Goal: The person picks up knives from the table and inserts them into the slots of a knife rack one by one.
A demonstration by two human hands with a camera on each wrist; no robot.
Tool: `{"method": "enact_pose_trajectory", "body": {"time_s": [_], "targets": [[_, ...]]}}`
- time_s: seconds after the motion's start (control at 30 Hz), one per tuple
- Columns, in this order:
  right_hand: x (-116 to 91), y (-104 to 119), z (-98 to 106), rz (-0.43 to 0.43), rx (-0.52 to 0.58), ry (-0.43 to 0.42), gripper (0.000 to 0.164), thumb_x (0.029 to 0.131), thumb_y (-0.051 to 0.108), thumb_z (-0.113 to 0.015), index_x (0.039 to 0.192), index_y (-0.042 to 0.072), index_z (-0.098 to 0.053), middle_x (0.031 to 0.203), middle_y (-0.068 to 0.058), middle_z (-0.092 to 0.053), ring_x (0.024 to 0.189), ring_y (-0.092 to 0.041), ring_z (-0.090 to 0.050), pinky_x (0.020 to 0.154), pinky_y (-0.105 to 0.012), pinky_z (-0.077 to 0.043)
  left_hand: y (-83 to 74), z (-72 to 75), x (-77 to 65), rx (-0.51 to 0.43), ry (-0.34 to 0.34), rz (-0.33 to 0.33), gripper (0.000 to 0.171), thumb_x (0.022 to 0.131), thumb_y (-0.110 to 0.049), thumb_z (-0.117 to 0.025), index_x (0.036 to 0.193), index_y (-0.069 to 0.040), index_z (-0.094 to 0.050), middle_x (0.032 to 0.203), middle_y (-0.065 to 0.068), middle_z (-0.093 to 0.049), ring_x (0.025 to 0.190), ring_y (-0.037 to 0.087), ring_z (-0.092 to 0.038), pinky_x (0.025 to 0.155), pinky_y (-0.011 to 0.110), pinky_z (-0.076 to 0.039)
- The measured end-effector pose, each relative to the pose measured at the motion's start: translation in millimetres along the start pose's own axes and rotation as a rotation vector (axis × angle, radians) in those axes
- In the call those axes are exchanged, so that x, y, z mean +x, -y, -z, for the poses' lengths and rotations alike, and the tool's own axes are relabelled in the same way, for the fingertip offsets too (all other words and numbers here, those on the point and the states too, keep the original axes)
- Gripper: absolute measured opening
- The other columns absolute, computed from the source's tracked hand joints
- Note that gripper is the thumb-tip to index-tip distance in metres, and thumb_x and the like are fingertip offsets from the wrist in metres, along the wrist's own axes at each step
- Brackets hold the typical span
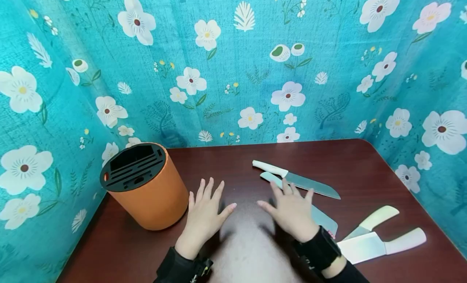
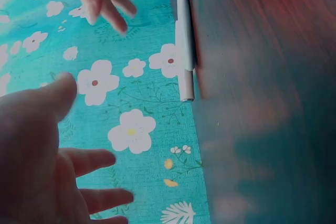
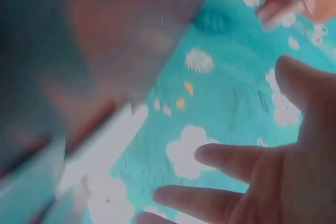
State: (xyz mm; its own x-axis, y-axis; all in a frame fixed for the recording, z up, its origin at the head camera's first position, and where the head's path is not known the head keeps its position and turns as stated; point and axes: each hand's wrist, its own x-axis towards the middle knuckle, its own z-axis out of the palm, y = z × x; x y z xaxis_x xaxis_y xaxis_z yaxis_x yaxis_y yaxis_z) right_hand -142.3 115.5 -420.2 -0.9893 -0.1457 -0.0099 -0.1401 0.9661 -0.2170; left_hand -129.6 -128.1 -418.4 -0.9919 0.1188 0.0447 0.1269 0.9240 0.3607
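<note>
My left hand [image 1: 204,216] is spread with straight fingers beside an orange cylindrical knife block [image 1: 157,198] with a black slotted top. Nothing is in that hand. My right hand [image 1: 292,210], also spread and holding nothing, hovers over a broad-bladed knife [image 1: 324,220], hiding its middle; the pale handle shows beyond the fingers. Just behind lies a long chef's knife [image 1: 311,185] with a white handle. Near the right wrist are a cleaver [image 1: 365,247] with a white handle and a knife with a cream handle [image 1: 380,217], whose blade is partly covered by the cleaver.
The dark reddish-brown table [image 1: 222,161] has a rounded far right corner. A turquoise floral curtain [image 1: 226,72] hangs behind it and along both sides. The knife block stands at the table's left, close to the curtain.
</note>
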Motion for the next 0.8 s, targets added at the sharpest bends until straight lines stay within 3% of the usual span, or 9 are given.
{"method": "enact_pose_trajectory", "body": {"time_s": [0.17,0.23,0.3,0.4,0.5,0.63,0.8], "targets": [[-8,-37,29,-0.075,-0.022,-0.100,0.071,0.098,0.060,-0.051,0.147,0.009,-0.051,0.153,-0.027,-0.045,0.136,-0.050,-0.047,0.109,-0.082,-0.015,5.1,-0.2,-6.5,0.046,-0.017,-0.020,0.059,0.096,-0.045,-0.066,0.145,-0.014,-0.056,0.148,0.014,-0.056,0.141,0.037,-0.047,0.113,0.061,-0.037],[-12,-56,39,-0.107,-0.034,-0.143,0.064,0.098,0.052,-0.057,0.139,0.004,-0.057,0.148,-0.030,-0.049,0.131,-0.051,-0.050,0.107,-0.081,-0.019,7.4,-1.0,-9.9,0.045,-0.037,-0.030,0.050,0.096,-0.041,-0.068,0.136,-0.011,-0.063,0.131,0.011,-0.066,0.123,0.031,-0.061,0.101,0.051,-0.050],[-16,-78,48,-0.138,-0.060,-0.164,0.057,0.096,0.046,-0.060,0.130,0.000,-0.061,0.139,-0.031,-0.055,0.121,-0.052,-0.054,0.103,-0.078,-0.026,9.9,-2.0,-13.1,0.028,-0.058,-0.035,0.041,0.095,-0.037,-0.070,0.126,-0.010,-0.068,0.113,0.006,-0.071,0.102,0.023,-0.066,0.083,0.040,-0.055],[-23,-116,60,-0.190,-0.106,-0.161,0.049,0.093,0.040,-0.065,0.113,-0.005,-0.063,0.108,-0.029,-0.066,0.095,-0.050,-0.061,0.087,-0.069,-0.040,14.3,-2.8,-16.7,0.003,-0.079,-0.034,0.030,0.095,-0.034,-0.071,0.114,-0.011,-0.070,0.091,-0.001,-0.067,0.078,0.012,-0.063,0.062,0.028,-0.049],[-27,-158,71,-0.273,-0.117,-0.065,0.048,0.092,0.037,-0.067,0.107,-0.008,-0.059,0.085,-0.028,-0.064,0.074,-0.044,-0.060,0.066,-0.060,-0.046,19.1,-2.9,-19.4,-0.006,-0.079,-0.016,0.027,0.095,-0.033,-0.071,0.113,-0.013,-0.070,0.086,-0.004,-0.065,0.071,0.007,-0.061,0.056,0.024,-0.044],[-29,-207,78,-0.421,-0.107,0.096,0.053,0.094,0.036,-0.065,0.112,-0.012,-0.053,0.091,-0.035,-0.062,0.073,-0.045,-0.059,0.062,-0.059,-0.048,24.3,-3.0,-21.3,-0.008,-0.055,0.006,0.029,0.095,-0.034,-0.071,0.116,-0.014,-0.070,0.088,-0.004,-0.065,0.073,0.007,-0.063,0.057,0.025,-0.045],[-38,-255,72,-0.473,-0.045,0.108,0.059,0.096,0.041,-0.061,0.123,-0.009,-0.045,0.108,-0.042,-0.057,0.084,-0.051,-0.055,0.072,-0.069,-0.046,28.5,-4.8,-22.0,-0.030,-0.053,0.001,0.030,0.095,-0.033,-0.071,0.118,-0.013,-0.070,0.087,-0.006,-0.065,0.073,0.007,-0.064,0.055,0.023,-0.044]]}}
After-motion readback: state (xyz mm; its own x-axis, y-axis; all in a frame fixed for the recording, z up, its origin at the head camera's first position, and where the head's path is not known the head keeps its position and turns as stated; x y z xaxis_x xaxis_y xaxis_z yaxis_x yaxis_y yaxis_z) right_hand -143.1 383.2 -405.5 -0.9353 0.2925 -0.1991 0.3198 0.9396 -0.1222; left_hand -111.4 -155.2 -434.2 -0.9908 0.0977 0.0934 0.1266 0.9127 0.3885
